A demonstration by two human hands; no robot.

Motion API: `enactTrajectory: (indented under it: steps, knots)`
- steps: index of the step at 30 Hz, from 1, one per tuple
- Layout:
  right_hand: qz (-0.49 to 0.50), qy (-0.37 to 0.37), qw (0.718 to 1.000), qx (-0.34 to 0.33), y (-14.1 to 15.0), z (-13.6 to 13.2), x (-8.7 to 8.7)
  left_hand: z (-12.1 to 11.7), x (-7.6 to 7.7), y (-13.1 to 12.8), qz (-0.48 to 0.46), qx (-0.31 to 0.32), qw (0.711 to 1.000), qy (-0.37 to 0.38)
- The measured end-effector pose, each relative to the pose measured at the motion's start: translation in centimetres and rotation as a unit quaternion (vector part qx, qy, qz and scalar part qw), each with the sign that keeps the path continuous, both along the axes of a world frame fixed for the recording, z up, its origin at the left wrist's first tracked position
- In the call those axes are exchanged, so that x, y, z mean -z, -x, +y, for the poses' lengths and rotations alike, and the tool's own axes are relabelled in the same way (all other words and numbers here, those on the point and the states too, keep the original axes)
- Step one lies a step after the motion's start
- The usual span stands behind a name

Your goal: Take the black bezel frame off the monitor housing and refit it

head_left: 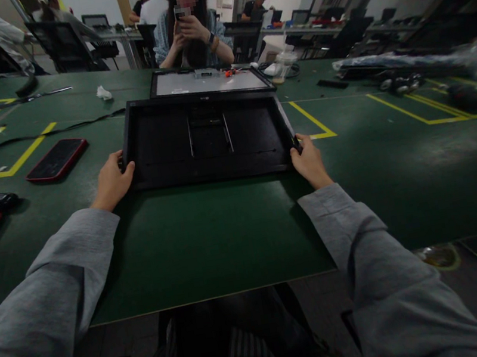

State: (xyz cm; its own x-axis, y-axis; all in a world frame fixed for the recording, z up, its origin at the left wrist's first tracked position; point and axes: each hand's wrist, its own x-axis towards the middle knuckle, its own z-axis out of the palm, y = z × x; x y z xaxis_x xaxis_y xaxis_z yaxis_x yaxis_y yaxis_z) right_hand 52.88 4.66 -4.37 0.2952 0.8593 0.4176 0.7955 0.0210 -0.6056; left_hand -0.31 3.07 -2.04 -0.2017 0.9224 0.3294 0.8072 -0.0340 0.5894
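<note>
Black casing (164, 142), centre of frame, grasped at its sides by left fingers (129, 171) and right fingers (296, 158), not yet let go; grey panel (182, 83) already separate, upper centre, on the counter (211, 237).

From my feed I can read no wording for certain. On the far rim of the black frame (163, 142), about midway between the left hand (111, 182) and the right hand (311, 162), I see a pale logo (204, 98), too small to make out.
</note>
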Motion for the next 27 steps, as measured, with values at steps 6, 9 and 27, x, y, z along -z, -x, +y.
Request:
enactTrajectory:
  steps: [6, 9, 27]
  knots:
    - [0.016, 0.006, 1.0, -0.003, 0.06, -0.1, -0.11, -0.02, -0.15, -0.05, 0.01, -0.003, 1.0, 0.009]
    - [0.018, 0.008, 1.0, -0.005, 0.06, -0.18, -0.19, -0.08, -0.22, -0.1, 0.01, -0.004, 1.0, 0.009]
    - [-0.002, 0.056, 0.998, 0.011, 0.63, -0.53, -0.89, -0.29, -0.43, -0.27, 0.012, -0.007, 1.0, 0.021]
